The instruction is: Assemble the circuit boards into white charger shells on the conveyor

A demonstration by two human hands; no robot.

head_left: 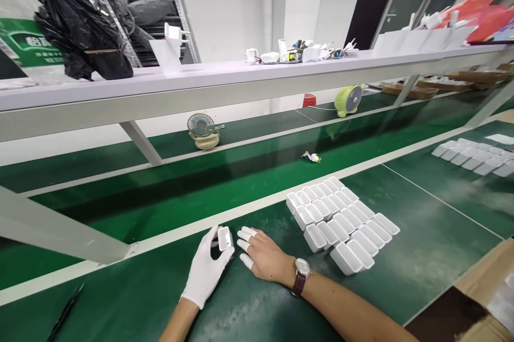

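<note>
My left hand [205, 268], in a white glove, grips a small white open-topped plastic case [225, 238] between thumb and fingers, just above or on the green table. A small dark slot shows inside the case. Beside it, my right hand [265, 254] wears white finger cots and a wristwatch [302, 272]. Its fingers are stretched toward the case, apart from it, and nothing is held in them. To the right of that hand stand several rows of similar white cases [341, 219], their open sides up.
A black pen [66, 312] lies at the lower left. Behind the work surface runs a green belt [257, 176] carrying a small white scrap [312, 157]. Two small fans [202, 129] stand farther back. Overhead, a shelf [225, 81] holds chargers; more cases [476, 154] sit far right.
</note>
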